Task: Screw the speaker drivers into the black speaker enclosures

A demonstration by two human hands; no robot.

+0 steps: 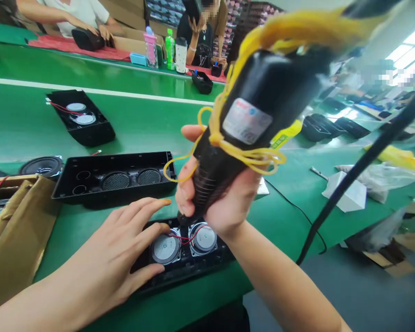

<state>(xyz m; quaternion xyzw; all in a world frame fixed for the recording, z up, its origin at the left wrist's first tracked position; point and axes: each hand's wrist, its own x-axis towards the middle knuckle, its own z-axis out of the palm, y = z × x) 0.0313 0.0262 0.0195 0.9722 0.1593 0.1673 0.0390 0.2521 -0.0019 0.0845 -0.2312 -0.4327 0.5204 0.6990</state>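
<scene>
My right hand [228, 203] is wrapped round a black electric screwdriver [224, 157] tied with yellow cord. The tool points down, its tip close to two round speakers. Below it lies a black speaker housing [190, 272] holding the left speaker [166, 248] and the right speaker [204, 237], joined by red wires. My left hand [134, 244] rests over the housing's left end, fingers apart, fingertips at the left speaker's edge. The exact spot under the screwdriver tip is hard to make out.
Another black housing [124, 191] with two grilles lies behind my left hand. A housing with speakers [83, 120] stands farther back. A cardboard box [27, 240] is at the left, a white box [344, 191] at the right. A black cable [359, 170] slants across the right. Two people work opposite.
</scene>
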